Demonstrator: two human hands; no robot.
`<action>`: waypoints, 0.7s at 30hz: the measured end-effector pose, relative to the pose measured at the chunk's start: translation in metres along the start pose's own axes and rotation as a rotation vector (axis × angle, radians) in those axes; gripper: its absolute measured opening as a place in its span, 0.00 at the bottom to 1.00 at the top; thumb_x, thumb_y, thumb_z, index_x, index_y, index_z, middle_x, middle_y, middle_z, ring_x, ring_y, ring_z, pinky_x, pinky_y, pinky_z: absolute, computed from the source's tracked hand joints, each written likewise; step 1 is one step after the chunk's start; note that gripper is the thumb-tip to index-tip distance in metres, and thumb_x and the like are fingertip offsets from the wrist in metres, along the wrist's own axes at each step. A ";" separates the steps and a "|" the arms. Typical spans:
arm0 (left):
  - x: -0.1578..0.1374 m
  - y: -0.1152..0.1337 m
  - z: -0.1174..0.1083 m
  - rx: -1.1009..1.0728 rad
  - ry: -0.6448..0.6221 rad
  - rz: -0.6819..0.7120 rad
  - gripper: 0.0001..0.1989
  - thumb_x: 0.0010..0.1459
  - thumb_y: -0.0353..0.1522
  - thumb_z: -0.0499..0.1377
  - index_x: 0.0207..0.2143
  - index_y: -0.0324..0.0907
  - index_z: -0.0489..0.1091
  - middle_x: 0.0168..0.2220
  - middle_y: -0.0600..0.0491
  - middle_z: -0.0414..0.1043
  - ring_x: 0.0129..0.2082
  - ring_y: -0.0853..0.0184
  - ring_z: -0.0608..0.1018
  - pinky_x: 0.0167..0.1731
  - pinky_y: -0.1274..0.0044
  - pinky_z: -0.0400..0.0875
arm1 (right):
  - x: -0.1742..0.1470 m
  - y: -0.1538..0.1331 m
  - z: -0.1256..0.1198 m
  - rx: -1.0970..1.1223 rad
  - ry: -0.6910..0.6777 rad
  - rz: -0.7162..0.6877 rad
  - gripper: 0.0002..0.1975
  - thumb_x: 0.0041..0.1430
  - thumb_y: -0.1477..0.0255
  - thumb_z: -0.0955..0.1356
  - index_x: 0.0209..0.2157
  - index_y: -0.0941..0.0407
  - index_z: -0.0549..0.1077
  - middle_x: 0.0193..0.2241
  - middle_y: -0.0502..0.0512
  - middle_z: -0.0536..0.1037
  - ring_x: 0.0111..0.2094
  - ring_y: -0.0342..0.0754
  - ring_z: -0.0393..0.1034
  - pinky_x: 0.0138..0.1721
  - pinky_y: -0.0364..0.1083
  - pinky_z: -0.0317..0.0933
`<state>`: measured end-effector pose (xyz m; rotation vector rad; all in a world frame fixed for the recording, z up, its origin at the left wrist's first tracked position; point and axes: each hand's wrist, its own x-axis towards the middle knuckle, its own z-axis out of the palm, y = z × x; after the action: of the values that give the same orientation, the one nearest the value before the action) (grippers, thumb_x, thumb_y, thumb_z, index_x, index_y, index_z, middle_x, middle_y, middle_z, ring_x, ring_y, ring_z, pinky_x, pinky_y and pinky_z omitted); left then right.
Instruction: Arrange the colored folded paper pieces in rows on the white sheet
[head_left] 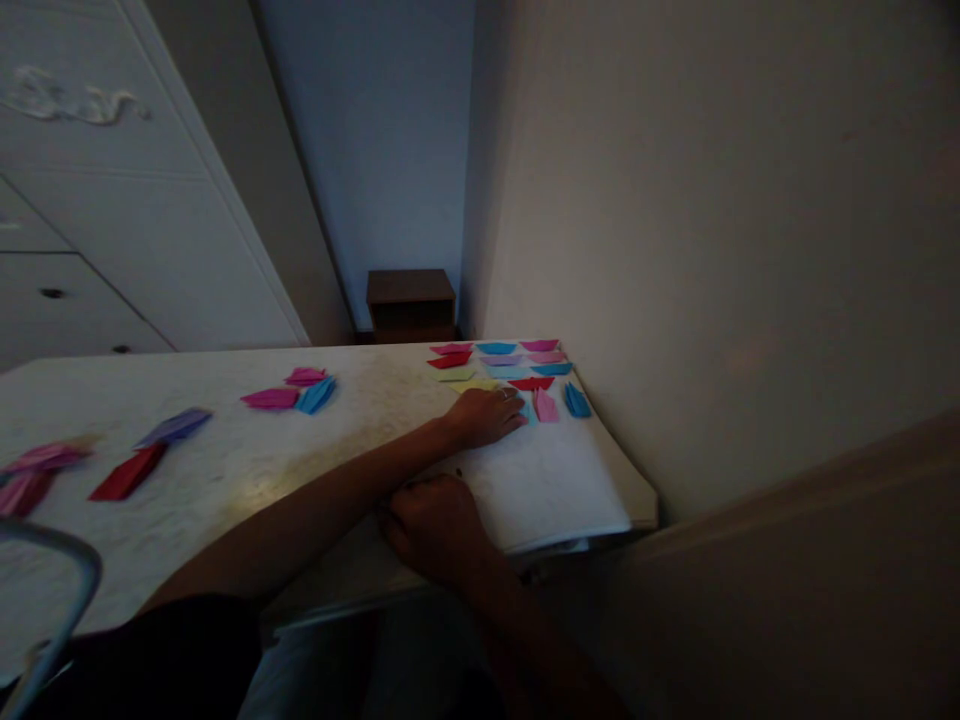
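Where the left hand [491, 417] lies: pink paper [546, 405] at 3 o'clock, long axis 11-to-5
Its grip: can't tell
Right hand [435, 525]: curled together, farther, 7 o'clock

Laid flat at the right end of the tabletop [375, 395]: a white sheet [562, 480], bare in its near part. Set out at its far part, in short sideways rows: slim, pointed folded papers [496, 348] in pinks, reds, blues, lavender and pale yellow. Closest of these rows: a yellow piece [472, 385] beside a red piece [531, 383]. Nearer again, turned lengthwise: a pink piece [547, 405] and, apart from it, a blue piece [577, 400]. Partly hidden by the left fingers [512, 420]: a light-blue piece [531, 413].
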<state>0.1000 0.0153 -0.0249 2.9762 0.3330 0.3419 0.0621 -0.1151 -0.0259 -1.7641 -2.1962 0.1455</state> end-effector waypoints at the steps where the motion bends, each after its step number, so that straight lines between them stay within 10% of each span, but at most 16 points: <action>1: -0.001 0.000 0.000 -0.008 0.014 -0.007 0.17 0.66 0.41 0.49 0.48 0.43 0.70 0.52 0.44 0.71 0.43 0.58 0.77 0.36 0.72 0.70 | 0.000 0.000 0.000 -0.003 -0.002 0.001 0.16 0.65 0.64 0.62 0.32 0.55 0.77 0.30 0.55 0.82 0.30 0.50 0.76 0.34 0.45 0.62; 8: -0.013 -0.003 -0.008 -0.109 0.111 -0.064 0.20 0.66 0.40 0.50 0.55 0.45 0.67 0.61 0.44 0.64 0.47 0.57 0.76 0.41 0.71 0.69 | -0.001 0.001 0.002 0.002 0.018 0.015 0.16 0.66 0.64 0.62 0.32 0.55 0.77 0.29 0.55 0.81 0.29 0.49 0.75 0.34 0.45 0.61; 14: -0.042 -0.009 -0.034 -0.323 0.317 -0.174 0.14 0.64 0.37 0.53 0.42 0.42 0.76 0.43 0.46 0.77 0.39 0.61 0.76 0.40 0.73 0.67 | -0.002 0.001 0.001 0.003 0.022 0.023 0.15 0.65 0.64 0.63 0.31 0.56 0.77 0.30 0.55 0.81 0.30 0.48 0.74 0.35 0.44 0.59; 21: -0.108 0.010 -0.054 -0.840 0.038 -0.008 0.16 0.58 0.42 0.59 0.24 0.42 0.77 0.25 0.51 0.77 0.27 0.66 0.75 0.33 0.76 0.67 | -0.011 0.002 0.003 0.078 0.058 -0.135 0.18 0.66 0.64 0.63 0.30 0.56 0.80 0.27 0.55 0.80 0.32 0.47 0.71 0.38 0.46 0.59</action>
<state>-0.0137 -0.0145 0.0062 2.1462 0.1464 0.4093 0.0654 -0.1246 -0.0315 -1.5545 -2.2282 0.1455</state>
